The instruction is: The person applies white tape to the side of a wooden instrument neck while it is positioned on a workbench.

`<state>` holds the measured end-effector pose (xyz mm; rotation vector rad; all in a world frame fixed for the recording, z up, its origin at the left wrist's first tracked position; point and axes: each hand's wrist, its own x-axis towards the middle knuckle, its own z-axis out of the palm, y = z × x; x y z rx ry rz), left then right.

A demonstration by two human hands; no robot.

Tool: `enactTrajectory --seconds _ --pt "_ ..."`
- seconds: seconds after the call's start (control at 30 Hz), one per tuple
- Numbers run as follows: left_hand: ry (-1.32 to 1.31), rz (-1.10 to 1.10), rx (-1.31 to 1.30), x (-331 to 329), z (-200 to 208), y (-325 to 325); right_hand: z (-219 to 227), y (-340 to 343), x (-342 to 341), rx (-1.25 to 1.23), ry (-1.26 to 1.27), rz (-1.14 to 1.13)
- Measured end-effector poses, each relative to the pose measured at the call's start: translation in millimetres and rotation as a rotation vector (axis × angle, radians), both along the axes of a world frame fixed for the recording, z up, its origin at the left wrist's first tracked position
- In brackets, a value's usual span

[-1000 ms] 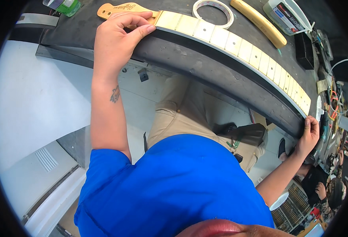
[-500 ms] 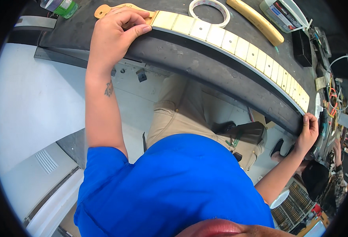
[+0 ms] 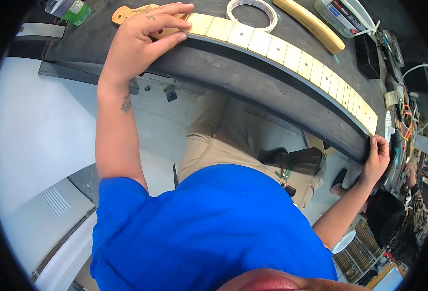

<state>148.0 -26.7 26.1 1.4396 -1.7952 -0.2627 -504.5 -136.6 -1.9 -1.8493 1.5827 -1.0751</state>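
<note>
A guitar neck (image 3: 283, 52) with a pale wooden fretboard and dark dot inlays lies along the near edge of the dark workbench (image 3: 214, 72). Its headstock (image 3: 121, 14) points left, partly covered by my left hand (image 3: 143, 36). That hand rests over the nut end, fingers stretched out and apart, thumb by the near edge. A thin grey strip (image 3: 272, 62) runs along the neck's near side. At the far right, my right hand (image 3: 378, 157) has thumb and forefinger pinched at the corner of the neck's heel end. Whatever sits between those fingertips is too small to make out.
Behind the neck lie a tape roll (image 3: 229, 13) and a curved wooden piece (image 3: 311, 24). A white tub (image 3: 345, 17) and a black box (image 3: 367, 56) stand at right, a green-liquid container (image 3: 70, 10) at left. Another person (image 3: 393, 213) is at lower right.
My left hand's thumb and fingers have spread apart at the nut end. The right hand stays pinched at the heel end. The whole view has shifted slightly.
</note>
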Motion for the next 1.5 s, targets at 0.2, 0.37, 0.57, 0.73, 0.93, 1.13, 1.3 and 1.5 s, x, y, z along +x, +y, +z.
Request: enactTrajectory --seconds 0.2,0.37,0.57,0.73,0.93,1.13,1.3,1.5 --pt "-0.035 -0.086 0.106 19.6 -12.5 -10.9 1.5 1.4 1.2 -0.003 -0.034 -0.023" --pt "0.33 0.033 0.049 7.5 -10.0 10.9 1.8 2.2 -4.4 -0.004 -0.063 -0.001" --pt "-0.113 0.539 -0.033 -38.8 -18.1 29.5 -5.0 -1.1 -21.7 -0.033 -0.197 0.016" --pt "-0.189 0.708 -0.055 -79.2 -26.0 29.4 -6.3 -2.1 -20.0 -0.034 -0.188 0.053" --pt "-0.263 0.808 -0.071 -90.3 -36.8 13.3 -6.6 -1.2 -15.8 -0.03 -0.196 0.059" --pt "-0.168 0.826 -0.065 -79.7 -33.7 22.7 -5.5 -1.1 -13.5 -0.018 -0.209 0.071" --pt "0.166 0.633 -0.103 -74.0 -27.5 24.1 -4.8 1.9 -10.0 -0.032 -0.206 0.023" --pt "0.171 0.531 -0.156 -61.7 -28.9 19.1 -4.2 1.0 -3.8 -0.023 -0.159 0.014"
